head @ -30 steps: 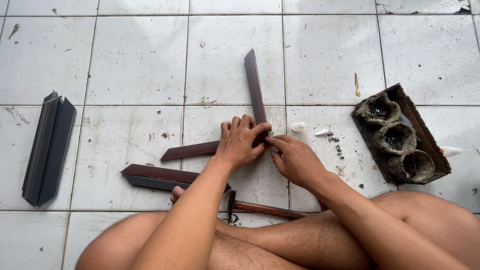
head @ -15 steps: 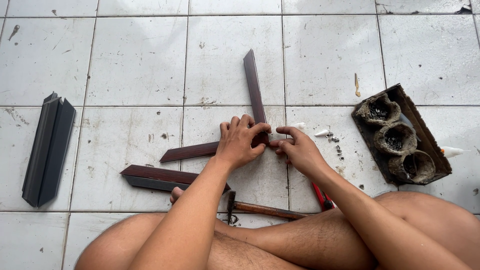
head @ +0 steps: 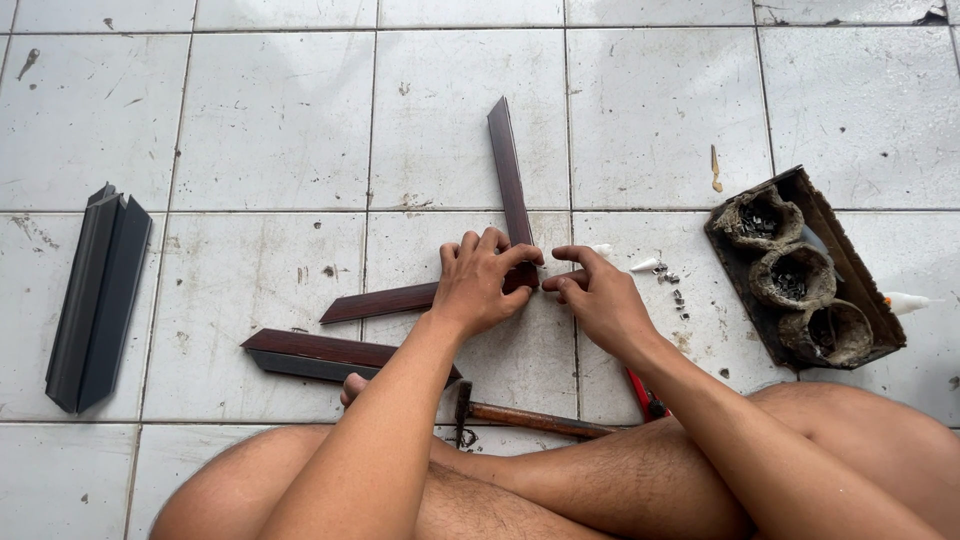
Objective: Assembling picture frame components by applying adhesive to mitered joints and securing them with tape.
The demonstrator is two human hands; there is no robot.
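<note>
Your left hand point(head: 478, 283) is sitting right on the corner where the two brown strips meet, fingers point(head: 497, 242) curled and close together, pressing down on the joint rather than wrapped around anything. Your right hand point(head: 598, 297) is just beside it, fingers point(head: 572, 254) narrow, thumb and forefinger pinched toward the same corner; can't tell if there's something tiny between them. The upright strip point(head: 508, 175) runs its long axis away from you, leaning slightly left at the far end, and the other strip point(head: 380, 302) lies nearly crosswise, pointing off to your left and a bit toward you, so they make an L on the floor tiles point(head: 270, 120). A third, wider brown strip point(head: 320, 352) lies near your left forearm, also running left to right. A hammer point(head: 520, 416) lies by your legs, with a red-handled tool point(head: 642, 396) poking out under your right arm. On your right there's a dark cardboard tray point(head: 800, 270) with three crusty grey cups holding small metal bits. Far left, a bundle of dark grey strips point(head: 97, 296) points away from you.
</note>
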